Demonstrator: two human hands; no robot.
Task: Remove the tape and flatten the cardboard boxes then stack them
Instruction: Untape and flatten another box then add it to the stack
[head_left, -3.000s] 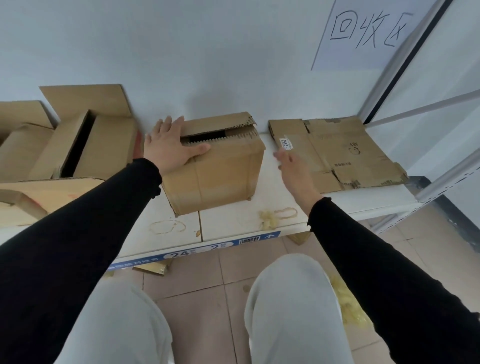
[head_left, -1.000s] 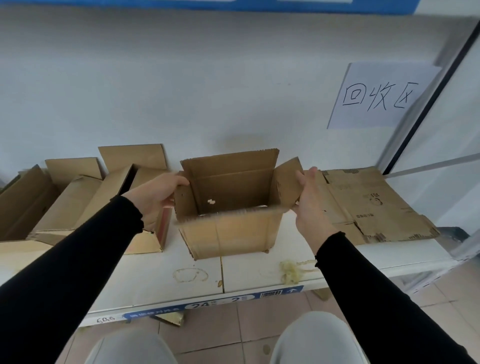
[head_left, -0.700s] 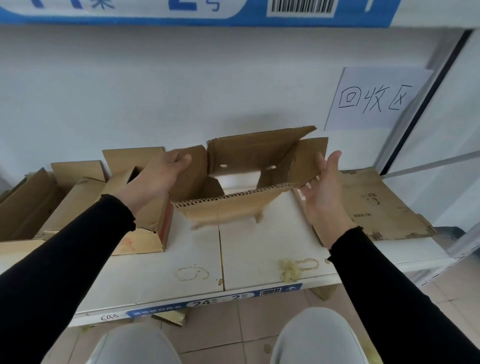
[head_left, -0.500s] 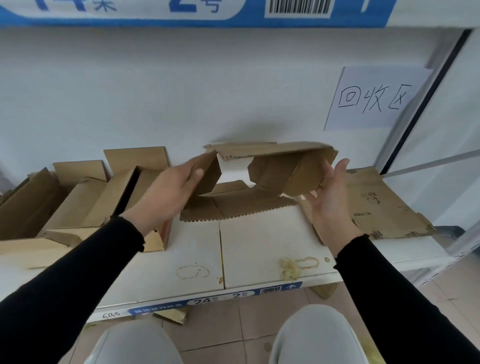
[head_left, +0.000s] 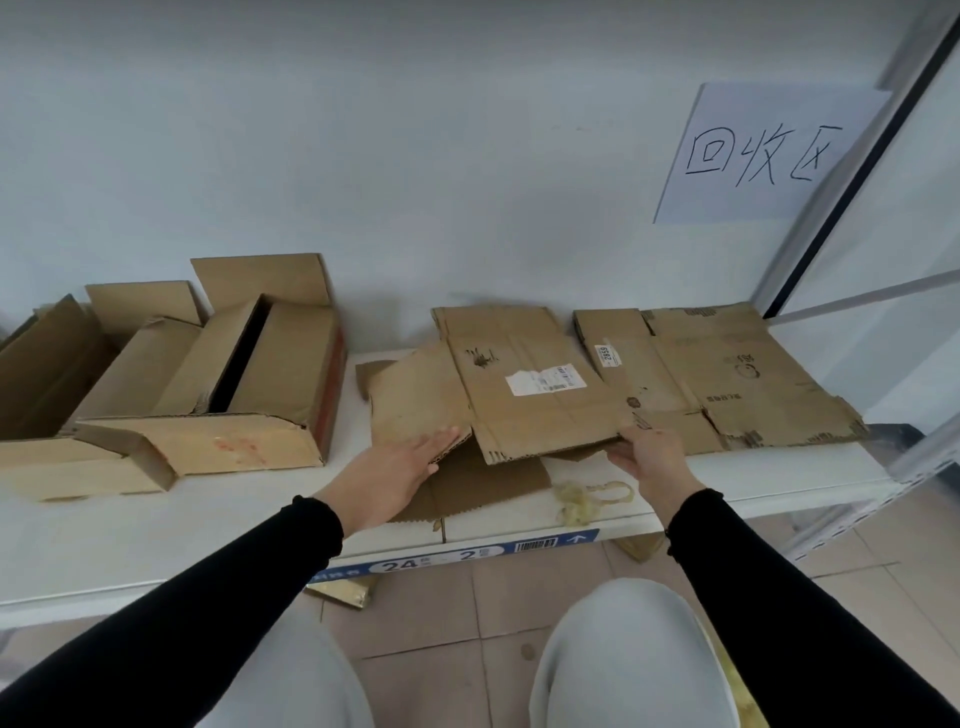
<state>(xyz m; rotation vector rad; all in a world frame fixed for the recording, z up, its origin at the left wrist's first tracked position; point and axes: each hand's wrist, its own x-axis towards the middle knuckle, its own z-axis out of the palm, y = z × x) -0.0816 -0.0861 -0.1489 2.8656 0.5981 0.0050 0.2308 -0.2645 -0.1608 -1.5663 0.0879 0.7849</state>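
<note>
A collapsed cardboard box (head_left: 524, 384) with a white shipping label lies nearly flat on the white shelf (head_left: 234, 504), its flaps spread out. My left hand (head_left: 400, 462) presses flat on its left flap with straight fingers. My right hand (head_left: 652, 454) grips the box's front right edge, thumb on top. To the right lies a pile of flattened cardboard (head_left: 727, 374), and the collapsed box overlaps its left edge. Several unflattened open boxes (head_left: 249, 374) stand on the left of the shelf.
A wad of peeled yellowish tape (head_left: 582, 501) lies near the shelf's front edge. A paper sign (head_left: 758, 156) hangs on the white wall. A metal rack post (head_left: 852, 171) rises at the right. Cardboard scraps (head_left: 343, 592) lie on the tiled floor by my knees.
The box was upright and open, then lifted and folded between both hands. It now lies collapsed on the shelf, pushed right toward the flat pile, with my hands on its front edge.
</note>
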